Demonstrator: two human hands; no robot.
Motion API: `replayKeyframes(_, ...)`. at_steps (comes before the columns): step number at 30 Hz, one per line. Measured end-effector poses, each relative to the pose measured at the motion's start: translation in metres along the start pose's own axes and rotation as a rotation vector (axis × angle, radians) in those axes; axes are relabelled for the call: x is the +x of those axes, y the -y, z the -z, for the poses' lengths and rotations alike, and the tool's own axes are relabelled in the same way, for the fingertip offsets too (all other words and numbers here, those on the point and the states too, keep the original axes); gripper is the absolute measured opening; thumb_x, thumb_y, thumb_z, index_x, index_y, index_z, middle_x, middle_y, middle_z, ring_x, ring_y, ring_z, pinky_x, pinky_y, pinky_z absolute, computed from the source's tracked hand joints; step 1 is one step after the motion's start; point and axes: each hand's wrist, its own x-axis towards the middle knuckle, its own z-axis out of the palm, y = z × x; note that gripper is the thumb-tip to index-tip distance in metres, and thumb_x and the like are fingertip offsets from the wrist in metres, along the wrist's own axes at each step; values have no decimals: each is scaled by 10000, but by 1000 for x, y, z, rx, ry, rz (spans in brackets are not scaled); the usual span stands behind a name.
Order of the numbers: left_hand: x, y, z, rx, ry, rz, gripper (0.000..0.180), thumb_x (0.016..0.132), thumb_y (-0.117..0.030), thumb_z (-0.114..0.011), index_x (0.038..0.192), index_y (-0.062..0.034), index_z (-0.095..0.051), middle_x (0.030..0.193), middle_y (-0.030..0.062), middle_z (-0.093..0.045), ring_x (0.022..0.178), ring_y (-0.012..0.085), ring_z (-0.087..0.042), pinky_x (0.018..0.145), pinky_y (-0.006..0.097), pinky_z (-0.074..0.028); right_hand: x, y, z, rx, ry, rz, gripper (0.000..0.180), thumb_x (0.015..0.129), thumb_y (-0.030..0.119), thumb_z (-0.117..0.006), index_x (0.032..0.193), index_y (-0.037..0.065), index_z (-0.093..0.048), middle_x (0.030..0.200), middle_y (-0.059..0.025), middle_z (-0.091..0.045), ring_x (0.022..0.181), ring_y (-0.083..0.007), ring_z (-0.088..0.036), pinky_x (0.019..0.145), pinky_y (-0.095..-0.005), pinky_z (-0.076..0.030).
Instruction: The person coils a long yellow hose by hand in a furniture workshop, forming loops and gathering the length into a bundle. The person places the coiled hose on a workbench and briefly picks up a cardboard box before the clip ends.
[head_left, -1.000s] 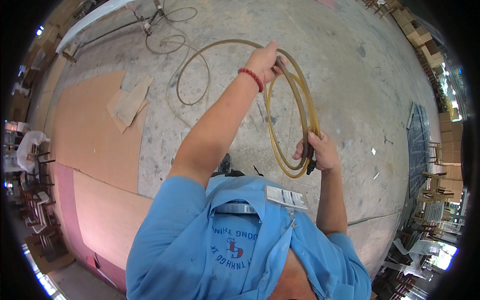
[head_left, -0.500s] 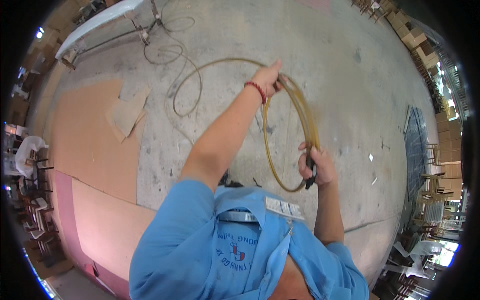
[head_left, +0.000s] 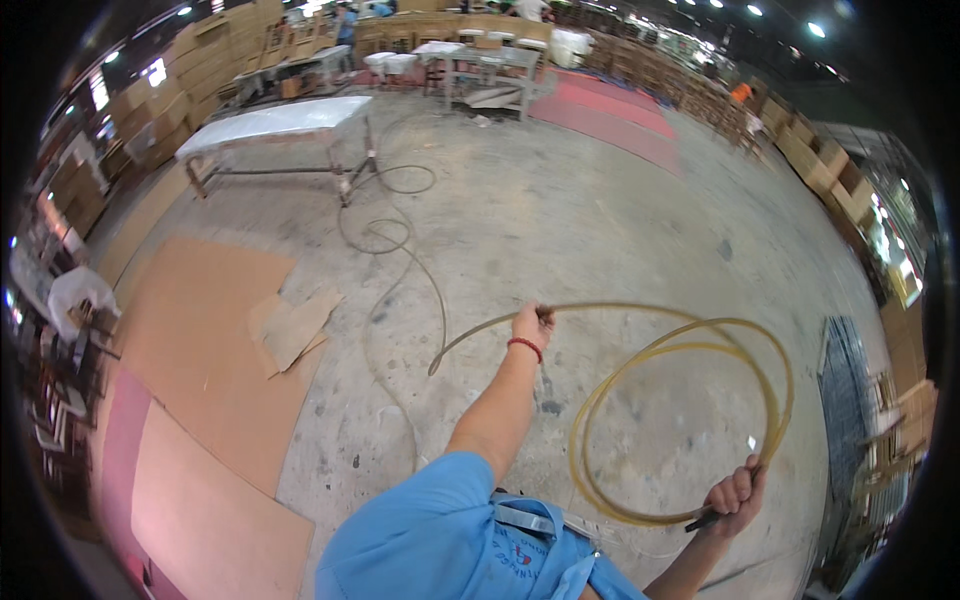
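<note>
A long yellowish, see-through hose [head_left: 640, 308] runs between my hands. My left hand [head_left: 533, 322], arm stretched forward, is closed around it. My right hand [head_left: 738, 497], low on the right, grips gathered loops of the same hose together with its black end piece [head_left: 705, 520]. The loops hang as a wide ring to the left of and above my right hand. Beyond my left hand the hose drops to the floor and trails in loose curls toward a table's legs.
A low table [head_left: 280, 118] with a plastic-covered top stands at the far left. Cardboard sheets [head_left: 220, 330] lie on the left floor, a dark sheet [head_left: 848, 400] on the right. Farther back are a grey workbench [head_left: 490, 75], red mats [head_left: 610, 115] and stacked boxes [head_left: 215, 60].
My hands have moved apart, the right one down and to the right, still holding the coil. The loops now spread wider. My view has tilted up, showing more of the hall.
</note>
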Motion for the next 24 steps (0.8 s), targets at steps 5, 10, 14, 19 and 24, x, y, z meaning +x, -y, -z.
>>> replayKeyframes(5, -38, 47, -24, 478, 357, 204, 364, 896, -403, -568, 1057, -82, -508, 960, 84, -599, 896, 204, -577, 710, 379, -493, -4, 28, 0, -145, 286, 56, 413, 1019, 343, -216, 1153, 42, -466, 524, 50, -335, 357, -49, -303, 324, -213, -291)
replayKeyframes(10, -110, 130, -24, 1439, 304, 490, 644, 781, -516, -663, 1194, -66, -457, 1202, 97, -498, 1182, 186, -429, 849, 473, -468, 3, 23, -33, -179, 283, 199, 315, 1013, 310, -286, 1030, 21, -411, 512, 47, -360, 347, -37, -315, 321, -202, -282)
replayKeyframes(14, -117, 178, -15, 1263, 276, 593, 499, 799, -366, -681, 1139, -59, -483, 1083, 90, -550, 1061, 176, -516, 769, 418, -513, 6, 10, -64, -165, 397, 176, 331, 1010, 318, -303, 1007, 4, -406, 490, 38, -378, 338, -41, -345, 309, -205, -282)
replayKeyframes(19, -77, 185, 11, 768, 298, 666, 208, 840, -129, -646, 1002, -64, -533, 798, 34, -585, 691, 122, -584, 550, 253, -514, -12, 9, -67, -243, 324, 186, 327, 1005, 316, -320, 987, 1, -405, 476, 35, -381, 332, -44, -344, 295, -207, -268)
replayKeyframes(24, -49, 141, 20, 626, 218, 554, 158, 875, -121, -618, 1000, -68, -536, 757, 7, -550, 571, 73, -516, 493, 210, -469, -23, 11, -43, -252, 182, 224, 320, 1005, 314, -305, 986, 10, -402, 490, 40, -374, 333, -42, -327, 299, -206, -273)
